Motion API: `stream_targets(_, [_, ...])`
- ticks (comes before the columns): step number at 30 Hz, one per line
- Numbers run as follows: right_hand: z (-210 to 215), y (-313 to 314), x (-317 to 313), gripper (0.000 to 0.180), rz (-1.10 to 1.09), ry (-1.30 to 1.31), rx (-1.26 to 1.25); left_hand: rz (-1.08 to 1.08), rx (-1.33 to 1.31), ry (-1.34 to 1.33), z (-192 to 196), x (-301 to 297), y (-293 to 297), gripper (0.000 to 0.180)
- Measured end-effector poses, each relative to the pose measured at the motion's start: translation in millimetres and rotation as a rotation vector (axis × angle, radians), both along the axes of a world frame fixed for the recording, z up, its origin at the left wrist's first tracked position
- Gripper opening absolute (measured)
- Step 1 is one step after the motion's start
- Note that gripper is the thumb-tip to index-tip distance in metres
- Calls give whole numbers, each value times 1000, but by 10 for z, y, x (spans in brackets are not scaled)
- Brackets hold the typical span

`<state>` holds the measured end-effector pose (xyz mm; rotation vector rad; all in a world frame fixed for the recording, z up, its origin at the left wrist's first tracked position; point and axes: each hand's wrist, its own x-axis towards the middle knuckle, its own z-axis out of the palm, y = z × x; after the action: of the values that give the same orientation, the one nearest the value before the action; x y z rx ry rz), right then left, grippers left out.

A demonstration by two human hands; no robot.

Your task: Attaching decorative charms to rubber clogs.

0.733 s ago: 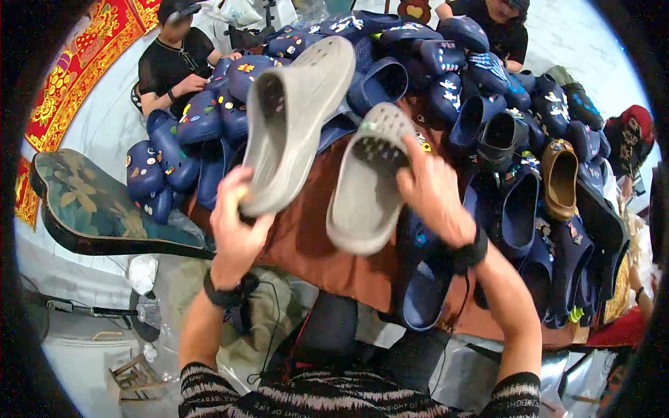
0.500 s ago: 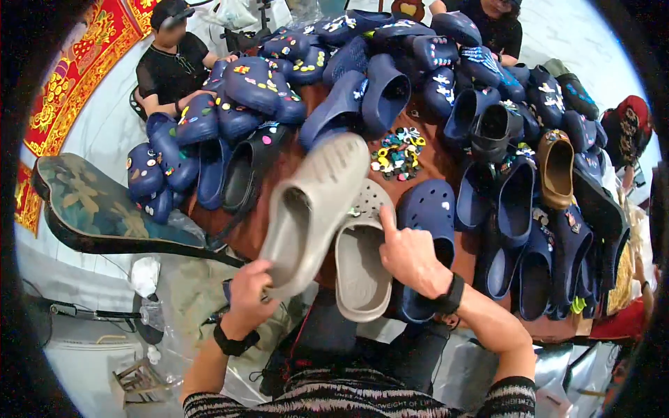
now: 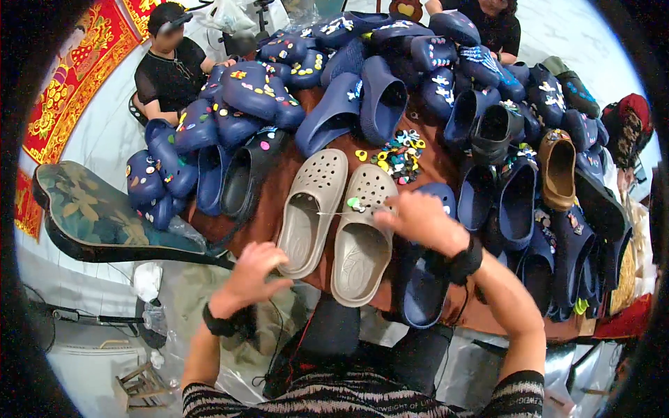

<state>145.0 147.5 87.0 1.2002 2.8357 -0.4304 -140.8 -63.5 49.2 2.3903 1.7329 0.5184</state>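
Roughly parallel, smooth grey clogs [image 3: 304,233], round-holed toes [image 3: 371,187], brown cloth [image 3: 265,214]

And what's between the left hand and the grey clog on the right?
The left grey clog lies between them, as the head view shows.

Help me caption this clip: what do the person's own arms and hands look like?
Left hand and right hand are ungloved. A black band circles each wrist. Black sleeves with pale jagged streaks and small lettering end near the elbows.
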Motion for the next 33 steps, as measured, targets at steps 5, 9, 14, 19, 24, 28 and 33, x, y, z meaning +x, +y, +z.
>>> stream_targets(5, [-183, 1080, -135, 41, -13, 230, 213, 205, 139, -336, 513, -82, 766, 22])
stream_targets(9, [-388, 1548, -534, 52, 2, 140, 336, 157, 183, -128, 346, -325, 1831, 43])
stream_targets(14, [-460, 1737, -979, 77, -140, -24, 319, 311, 49, 66, -41, -526, 2948, 62])
stream_targets(19, [-659, 1887, -1016, 70, -176, -15, 419, 485, -112, 167, -132, -397, 3276, 69])
stream_targets(24, [-537, 1936, -767, 44, -117, 241, 524, 704, 23, -78, 80, -360, 3187, 60])
stream_targets(28, [-385, 1861, -679, 40, -68, 353, 500, 698, 274, -284, 139, -690, 3065, 54])
stream_targets(33, [-362, 1957, -794, 37, -8, 428, 621, 707, 457, -339, 398, -884, 3512, 58])
